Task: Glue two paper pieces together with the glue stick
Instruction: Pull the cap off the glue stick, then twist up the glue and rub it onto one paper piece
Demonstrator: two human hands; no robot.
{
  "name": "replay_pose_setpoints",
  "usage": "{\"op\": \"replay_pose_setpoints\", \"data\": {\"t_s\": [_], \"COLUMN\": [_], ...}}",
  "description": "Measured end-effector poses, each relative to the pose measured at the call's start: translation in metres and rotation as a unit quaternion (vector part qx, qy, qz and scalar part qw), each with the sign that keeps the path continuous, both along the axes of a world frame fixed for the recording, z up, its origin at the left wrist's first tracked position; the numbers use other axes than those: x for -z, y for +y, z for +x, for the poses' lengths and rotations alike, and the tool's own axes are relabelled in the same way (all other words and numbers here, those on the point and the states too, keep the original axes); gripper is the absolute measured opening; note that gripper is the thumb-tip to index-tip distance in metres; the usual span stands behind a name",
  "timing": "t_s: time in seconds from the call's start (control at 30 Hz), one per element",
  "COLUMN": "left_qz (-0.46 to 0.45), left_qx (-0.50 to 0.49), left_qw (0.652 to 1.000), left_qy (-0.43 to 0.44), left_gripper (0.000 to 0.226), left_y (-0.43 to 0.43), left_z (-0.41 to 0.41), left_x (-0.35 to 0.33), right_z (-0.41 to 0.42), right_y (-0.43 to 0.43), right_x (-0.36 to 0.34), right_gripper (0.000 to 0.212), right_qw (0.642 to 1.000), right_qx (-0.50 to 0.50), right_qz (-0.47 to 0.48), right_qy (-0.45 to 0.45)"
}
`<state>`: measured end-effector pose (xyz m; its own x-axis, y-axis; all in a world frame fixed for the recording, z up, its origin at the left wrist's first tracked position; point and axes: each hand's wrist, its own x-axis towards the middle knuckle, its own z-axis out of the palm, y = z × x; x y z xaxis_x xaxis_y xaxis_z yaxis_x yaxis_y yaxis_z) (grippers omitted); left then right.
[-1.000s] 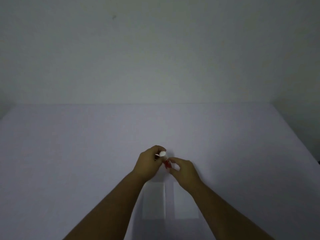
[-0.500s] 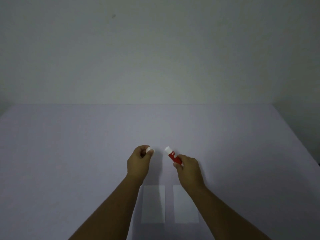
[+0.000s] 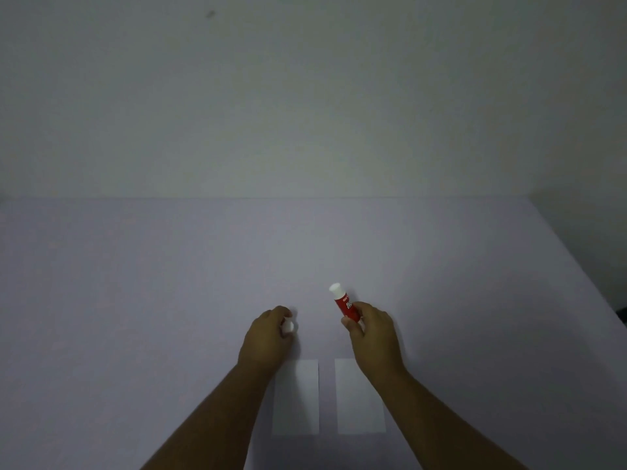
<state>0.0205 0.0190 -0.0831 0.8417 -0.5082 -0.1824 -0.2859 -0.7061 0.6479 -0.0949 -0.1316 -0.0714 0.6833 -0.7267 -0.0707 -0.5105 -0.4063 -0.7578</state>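
Note:
Two white paper pieces lie side by side on the table near me: the left paper (image 3: 298, 401) and the right paper (image 3: 359, 405), a narrow gap between them. My right hand (image 3: 373, 337) grips a red glue stick (image 3: 344, 303) by its lower end, its white uncapped tip tilted up and to the left. My left hand (image 3: 268, 337) is closed around the small white cap (image 3: 288, 326), low over the table just beyond the left paper. Both forearms partly cover the papers' outer edges.
The pale lilac table (image 3: 135, 300) stretches wide to the left and back, meeting a plain wall (image 3: 305, 96). Its right edge (image 3: 576, 266) slants off toward a dark corner.
The hands pulled apart, taking the cap off the glue stick. My left hand has since dropped lower toward the table with the cap, while my right hand holds the stick slightly further right.

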Motion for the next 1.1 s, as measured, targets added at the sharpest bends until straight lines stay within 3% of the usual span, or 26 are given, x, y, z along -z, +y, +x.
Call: {"op": "replay_pose_setpoints", "data": {"t_s": [0.2,0.3,0.4,0.47,0.53,0.73,1.0,1.1], "left_qz": [-0.009,-0.072,-0.188,-0.250,-0.280,-0.356,-0.395,-0.419], "left_qx": [0.021,-0.030,-0.091,-0.081,-0.067,-0.079,-0.077,-0.096], "left_qw": [1.000,0.997,0.973,0.942,0.923,0.895,0.880,0.861], "left_qy": [-0.005,-0.017,0.096,0.209,0.255,0.256,0.253,0.274], "left_gripper": [0.042,0.042,0.034,0.030,0.032,0.023,0.023,0.023], "left_y": [0.004,0.002,-0.007,-0.012,-0.016,-0.011,0.007,0.011], "left_z": [-0.001,-0.006,-0.015,-0.021,-0.028,-0.042,-0.061,-0.064], "left_x": [-0.002,-0.022,-0.054,-0.072,-0.087,-0.115,-0.132,-0.136], "right_z": [0.000,-0.001,-0.001,-0.002,-0.003,-0.014,-0.037,-0.045], "right_y": [0.004,0.007,0.011,0.016,0.020,0.032,0.045,0.049], "right_x": [-0.006,-0.011,-0.021,-0.029,-0.038,-0.068,-0.098,-0.102], "right_gripper": [0.030,0.030,0.029,0.028,0.027,0.019,0.034,0.035], "right_qw": [1.000,0.999,0.996,0.992,0.988,0.981,0.976,0.968], "right_qx": [-0.007,-0.028,-0.050,-0.064,-0.082,-0.102,-0.121,-0.106], "right_qz": [0.004,0.018,0.064,0.093,0.110,0.129,0.136,0.188], "right_qy": [-0.012,-0.015,-0.037,-0.053,-0.073,-0.103,-0.121,-0.132]}}
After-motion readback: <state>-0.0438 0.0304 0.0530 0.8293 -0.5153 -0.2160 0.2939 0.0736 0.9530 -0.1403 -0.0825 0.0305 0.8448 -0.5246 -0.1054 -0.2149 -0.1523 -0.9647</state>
